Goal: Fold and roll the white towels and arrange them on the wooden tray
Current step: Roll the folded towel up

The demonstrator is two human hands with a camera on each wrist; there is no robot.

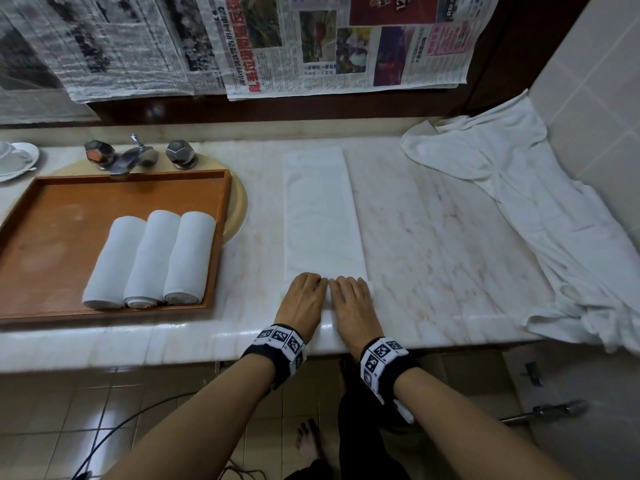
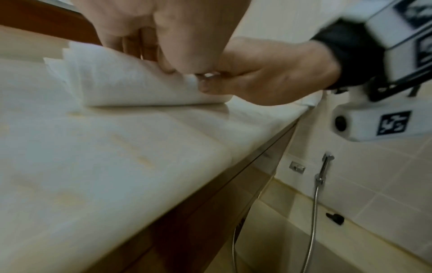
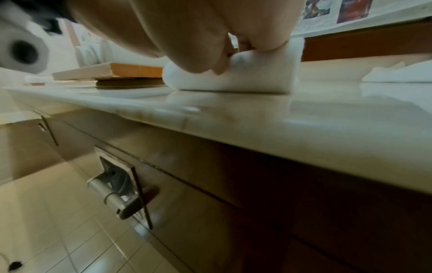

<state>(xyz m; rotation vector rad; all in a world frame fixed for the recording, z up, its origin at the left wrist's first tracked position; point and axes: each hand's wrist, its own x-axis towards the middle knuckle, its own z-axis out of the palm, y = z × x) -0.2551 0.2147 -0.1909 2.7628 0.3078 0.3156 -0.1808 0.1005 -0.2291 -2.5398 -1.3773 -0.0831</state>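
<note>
A white towel [image 1: 320, 209], folded into a long strip, lies on the marble counter and runs away from me. Its near end is turned up into a small roll [image 2: 131, 83] [image 3: 245, 77]. My left hand [image 1: 304, 296] [image 2: 163, 64] and right hand [image 1: 349, 299] [image 3: 224, 61] sit side by side on that roll, fingers curled over its top and thumbs at its near side. To the left, the wooden tray [image 1: 52, 216] holds three rolled white towels [image 1: 149, 258] lying side by side at its right.
A loose heap of unfolded white towels [image 1: 519, 188] covers the counter's right end. The tap [image 1: 133, 155] and a white dish [image 1: 17, 161] stand behind the tray. The counter's front edge [image 1: 173, 341] runs just under my wrists. Newspaper hangs on the back wall.
</note>
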